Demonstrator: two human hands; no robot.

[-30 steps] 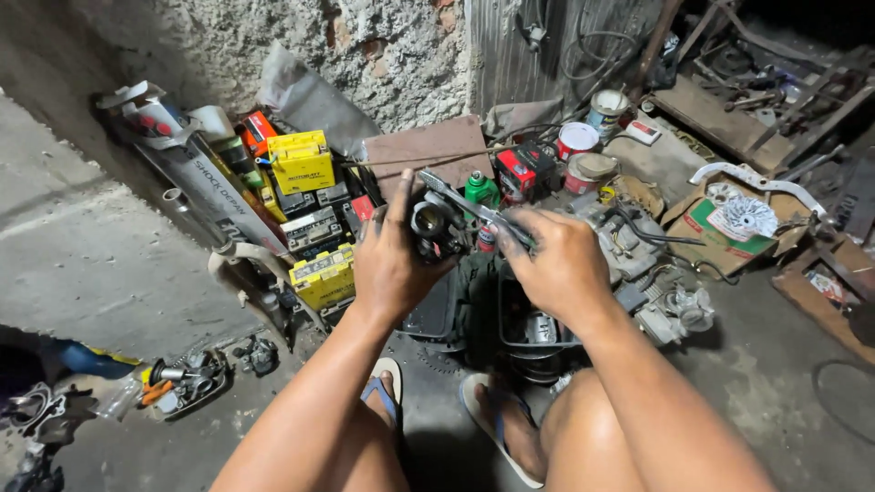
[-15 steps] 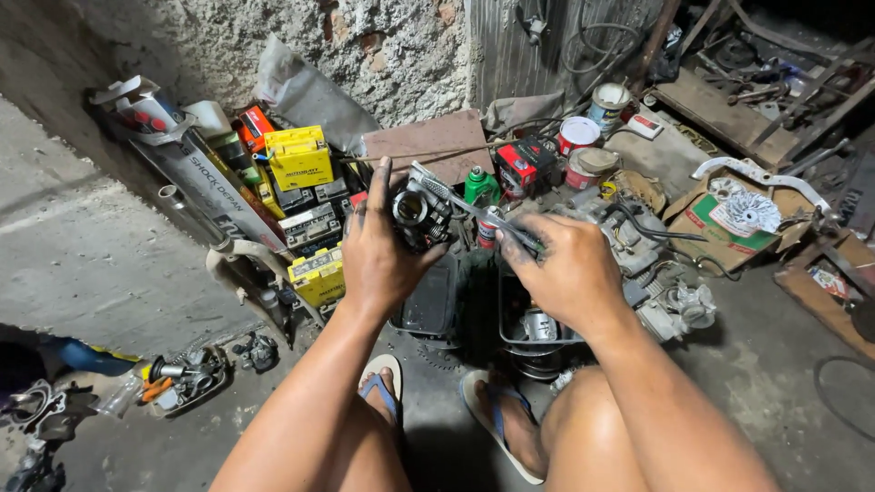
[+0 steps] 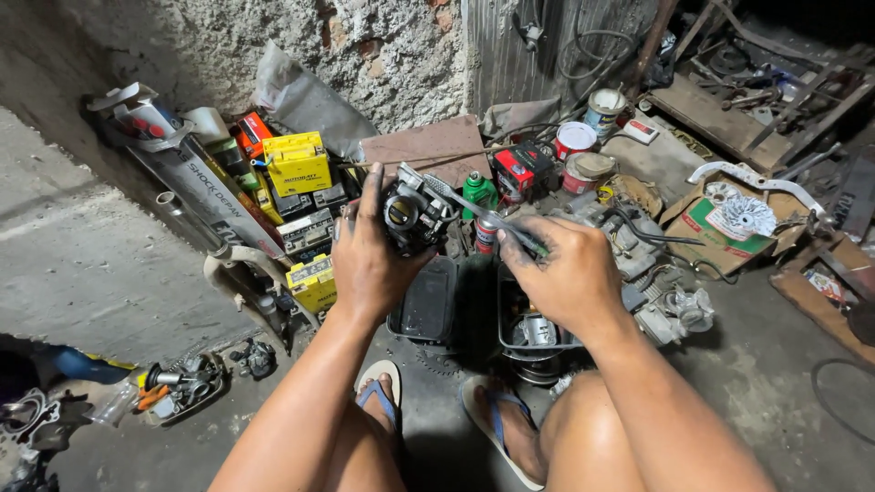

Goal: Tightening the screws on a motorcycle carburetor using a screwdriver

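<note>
carburetor (image 3: 412, 211) in left hand (image 3: 369, 260), boxes (image 3: 296, 164) left, cans (image 3: 576, 141) behind

Both forearms are bare, no sleeves anywhere in shot, and no watch, bracelet or gloves on either wrist. The left hand (image 3: 369, 260) sits just left of centre frame and the right hand (image 3: 570, 278) just right of centre, both with dark grime worked into the fingers and knuckles. No rings that I can make out. Bare knees and thighs fill the bottom of the frame, so no long trousers. Feet at bottom centre wear flip-flops: the left flip-flop (image 3: 378, 394) has blue straps, the right flip-flop (image 3: 499, 428) blue straps too, pale soles.
</note>
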